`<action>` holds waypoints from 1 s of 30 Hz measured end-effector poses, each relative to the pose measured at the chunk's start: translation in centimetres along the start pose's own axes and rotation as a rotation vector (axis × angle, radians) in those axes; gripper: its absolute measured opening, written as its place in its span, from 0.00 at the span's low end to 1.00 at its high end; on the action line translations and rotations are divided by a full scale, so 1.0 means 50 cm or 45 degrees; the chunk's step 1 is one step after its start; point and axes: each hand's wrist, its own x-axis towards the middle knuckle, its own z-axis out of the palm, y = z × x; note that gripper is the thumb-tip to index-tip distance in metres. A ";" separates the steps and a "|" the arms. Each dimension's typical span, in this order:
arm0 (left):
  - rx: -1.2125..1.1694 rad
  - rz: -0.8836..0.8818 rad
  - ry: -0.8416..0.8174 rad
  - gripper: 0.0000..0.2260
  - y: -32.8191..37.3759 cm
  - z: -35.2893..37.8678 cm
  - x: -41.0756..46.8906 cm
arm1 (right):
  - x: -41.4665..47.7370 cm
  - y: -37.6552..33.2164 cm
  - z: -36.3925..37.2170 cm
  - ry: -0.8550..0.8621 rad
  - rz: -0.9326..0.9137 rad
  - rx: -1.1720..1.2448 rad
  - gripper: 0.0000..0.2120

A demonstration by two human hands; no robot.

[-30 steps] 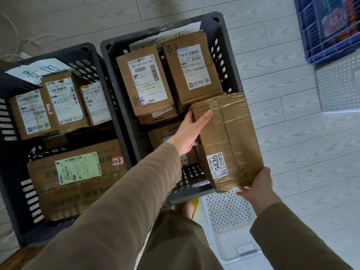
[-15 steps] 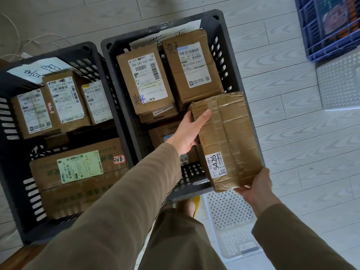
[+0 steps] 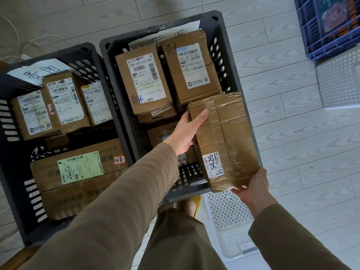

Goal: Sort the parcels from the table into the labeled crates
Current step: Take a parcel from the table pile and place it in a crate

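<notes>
Parcel (image 3: 224, 137) leftward, across crate (image 3: 231, 55) rim

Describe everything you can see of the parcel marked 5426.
The parcel is a brown cardboard box, creased, bound with clear tape, a white label reading 5426 at its near end. It tilts over the right side of the crate. The left hand grips its left edge; the right hand holds its near corner.

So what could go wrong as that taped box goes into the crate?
1. The taped parcel hangs partly over the right crate's side wall; it could catch on the rim or tip out onto the floor.
2. The right hand holds only its near corner, so it may slip.
3. The left hand grips the edge beside the packed parcels; fingers could get pinched.
</notes>
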 end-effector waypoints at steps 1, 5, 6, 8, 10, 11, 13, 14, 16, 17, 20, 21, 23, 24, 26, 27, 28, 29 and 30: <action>-0.003 -0.002 -0.001 0.29 0.001 0.000 0.000 | 0.000 -0.001 0.000 0.000 -0.006 0.005 0.22; -0.009 -0.006 -0.006 0.28 0.005 0.001 -0.003 | 0.003 0.001 0.001 0.007 -0.031 0.016 0.19; -0.008 -0.006 -0.007 0.27 0.005 0.000 -0.003 | 0.004 0.002 0.001 0.007 -0.034 0.014 0.19; -0.005 -0.006 -0.009 0.27 0.006 -0.002 -0.003 | 0.006 0.003 0.001 0.004 -0.039 0.007 0.19; -0.004 -0.007 -0.012 0.27 0.005 -0.002 -0.003 | 0.006 0.003 0.000 0.001 -0.040 0.007 0.19; -0.002 -0.007 -0.012 0.27 0.005 -0.002 -0.003 | 0.006 0.003 0.000 -0.001 -0.041 0.006 0.19; -0.003 -0.008 -0.010 0.27 0.005 0.000 -0.003 | 0.006 0.002 -0.001 -0.004 -0.042 0.000 0.19; -0.007 -0.008 -0.008 0.27 0.006 0.001 -0.003 | 0.007 0.001 -0.001 -0.007 -0.040 -0.004 0.20; -0.018 -0.008 0.000 0.27 0.006 0.003 -0.002 | 0.009 -0.001 -0.003 -0.013 -0.035 -0.003 0.20; -0.024 -0.009 0.006 0.27 0.006 0.005 -0.003 | 0.009 -0.002 -0.004 -0.015 -0.032 -0.005 0.20; -0.046 -0.004 0.021 0.26 0.003 0.008 -0.002 | 0.010 -0.004 -0.006 -0.025 -0.025 -0.017 0.20; -0.048 -0.004 0.022 0.26 0.003 0.009 -0.002 | 0.011 -0.004 -0.005 -0.020 -0.027 -0.015 0.20; -0.047 -0.005 0.021 0.26 0.004 0.008 -0.002 | 0.011 -0.005 -0.004 -0.009 -0.035 -0.028 0.20; -0.040 -0.003 0.024 0.26 0.004 0.008 -0.002 | 0.011 -0.004 -0.003 -0.002 -0.035 -0.039 0.21; -0.028 -0.004 0.025 0.27 0.002 0.009 -0.003 | 0.011 -0.003 -0.002 0.022 -0.029 -0.053 0.21; -0.024 -0.005 0.027 0.27 0.002 0.011 -0.005 | 0.011 -0.002 -0.001 0.027 -0.027 -0.057 0.21; -0.018 -0.002 0.035 0.28 0.003 0.012 -0.007 | 0.010 -0.002 0.001 0.028 -0.024 -0.059 0.21; -0.012 0.002 0.036 0.28 0.004 0.014 -0.009 | 0.007 -0.004 0.001 0.036 -0.025 -0.065 0.22; -0.009 0.003 0.042 0.28 0.005 0.016 -0.010 | 0.005 -0.005 0.002 0.040 -0.018 -0.062 0.22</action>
